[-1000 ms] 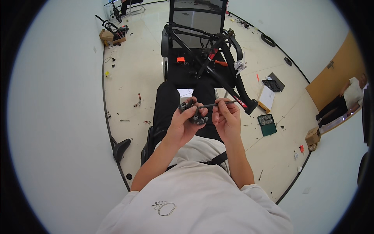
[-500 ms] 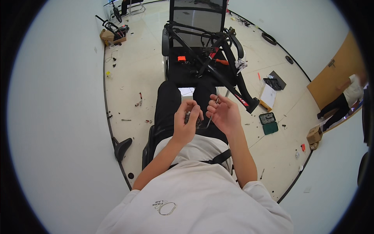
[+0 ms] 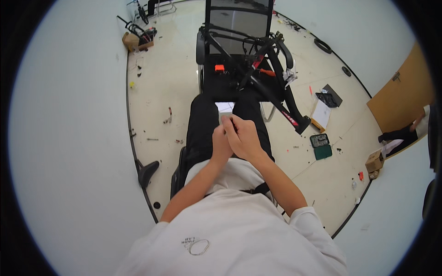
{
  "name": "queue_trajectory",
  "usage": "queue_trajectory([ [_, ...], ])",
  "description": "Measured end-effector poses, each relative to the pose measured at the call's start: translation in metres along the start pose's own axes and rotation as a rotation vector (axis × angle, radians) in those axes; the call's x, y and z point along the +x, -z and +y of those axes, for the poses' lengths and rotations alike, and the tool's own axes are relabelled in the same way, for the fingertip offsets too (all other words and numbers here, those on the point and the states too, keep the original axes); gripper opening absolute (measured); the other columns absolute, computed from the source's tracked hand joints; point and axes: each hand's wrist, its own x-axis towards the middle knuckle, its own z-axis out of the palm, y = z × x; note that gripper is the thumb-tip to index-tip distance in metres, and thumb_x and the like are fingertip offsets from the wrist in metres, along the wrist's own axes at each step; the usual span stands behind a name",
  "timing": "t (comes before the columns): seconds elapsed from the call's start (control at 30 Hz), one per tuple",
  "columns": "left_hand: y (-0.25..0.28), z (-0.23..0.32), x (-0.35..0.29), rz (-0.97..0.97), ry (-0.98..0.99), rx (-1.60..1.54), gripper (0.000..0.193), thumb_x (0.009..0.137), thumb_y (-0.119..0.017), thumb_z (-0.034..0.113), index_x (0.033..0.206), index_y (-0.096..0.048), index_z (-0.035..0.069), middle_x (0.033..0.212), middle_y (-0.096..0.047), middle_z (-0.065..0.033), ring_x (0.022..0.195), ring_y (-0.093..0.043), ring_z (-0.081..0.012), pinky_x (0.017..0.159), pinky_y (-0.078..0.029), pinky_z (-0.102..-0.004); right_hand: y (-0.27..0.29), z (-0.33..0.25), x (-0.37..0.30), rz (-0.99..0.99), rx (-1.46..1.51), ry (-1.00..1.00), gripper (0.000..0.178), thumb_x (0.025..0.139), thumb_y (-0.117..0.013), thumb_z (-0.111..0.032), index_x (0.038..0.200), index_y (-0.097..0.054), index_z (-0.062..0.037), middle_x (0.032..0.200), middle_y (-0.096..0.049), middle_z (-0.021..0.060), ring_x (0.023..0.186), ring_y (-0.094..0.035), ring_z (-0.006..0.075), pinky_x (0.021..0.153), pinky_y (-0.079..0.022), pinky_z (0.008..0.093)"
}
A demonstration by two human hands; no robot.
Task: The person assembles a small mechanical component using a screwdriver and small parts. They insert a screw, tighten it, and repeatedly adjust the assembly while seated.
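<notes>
My left hand [image 3: 222, 143] and my right hand [image 3: 245, 139] are pressed together above my lap, both closed. The right hand lies over the left one's fingers and covers most of them. What they hold is hidden; a dark gap shows near the right fingertips. Beyond my knees a black bicycle frame [image 3: 261, 86] with red markings leans across the office chair [image 3: 212, 87]. On the seat are a small orange block [image 3: 219, 68] and a tool with an orange handle [image 3: 267, 72].
Right of the chair, an opened green case [image 3: 323, 152] of small parts, a white sheet [image 3: 321, 115] and a black tool case [image 3: 327, 100] lie on the floor. A bicycle saddle [image 3: 148, 174] rests by the left wall. At far right a person [image 3: 416, 129] bends near a cardboard box [image 3: 374, 161].
My hands have come together, the right moving left over the left. The small metal part in my left hand and the thin metal rod in my right are now hidden. The person at right has bent lower.
</notes>
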Motion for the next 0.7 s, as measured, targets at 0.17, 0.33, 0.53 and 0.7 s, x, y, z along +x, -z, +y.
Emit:
queue_trajectory([
  [0.17,0.007,-0.012,0.030,0.020,1.006,-0.900,0.025,0.088,-0.056,0.022,0.071,-0.046,0.007,0.064,-0.049,-0.0058,0.060,-0.052,-0.0193,0.057,-0.045,-0.0334,0.013,-0.024,-0.038,-0.178,-0.341,0.613,0.006,0.079,-0.062,-0.003,0.076,-0.058,0.0002,0.086,-0.063,0.0136,0.078,-0.060,0.0288,0.064,-0.048,0.0376],
  [0.33,0.036,0.011,0.041,0.066,1.078,-1.354,0.023,0.088,-0.053,0.022,0.070,-0.046,0.010,0.058,-0.044,-0.0016,0.052,-0.047,-0.0184,0.051,-0.041,-0.0333,0.028,0.000,-0.038,0.183,0.221,0.130,0.031,0.099,-0.040,-0.014,0.075,-0.054,0.0000,0.084,-0.062,0.0129,0.069,-0.058,0.0186,0.066,-0.049,0.0350],
  [0.53,0.004,0.046,0.002,-0.197,0.744,-0.750,0.020,0.094,-0.052,0.021,0.082,-0.054,0.006,0.066,-0.053,-0.0020,0.056,-0.052,-0.0126,0.055,-0.044,-0.0279,0.038,0.009,0.012,-0.037,0.834,-0.497,0.035,0.098,-0.048,-0.023,0.067,-0.046,-0.0075,0.063,-0.045,0.0008,0.058,-0.043,0.0098,0.054,-0.034,0.0261],
  [0.7,-0.011,0.032,-0.003,-0.026,0.286,-0.361,0.018,0.093,-0.052,0.014,0.080,-0.056,0.002,0.066,-0.057,-0.0034,0.059,-0.054,-0.0110,0.053,-0.043,-0.0272,0.026,-0.017,-0.001,-0.083,0.155,-0.132,0.021,0.089,-0.059,-0.014,0.072,-0.054,-0.0023,0.060,-0.045,0.0020,0.055,-0.041,0.0081,0.051,-0.032,0.0265],
])
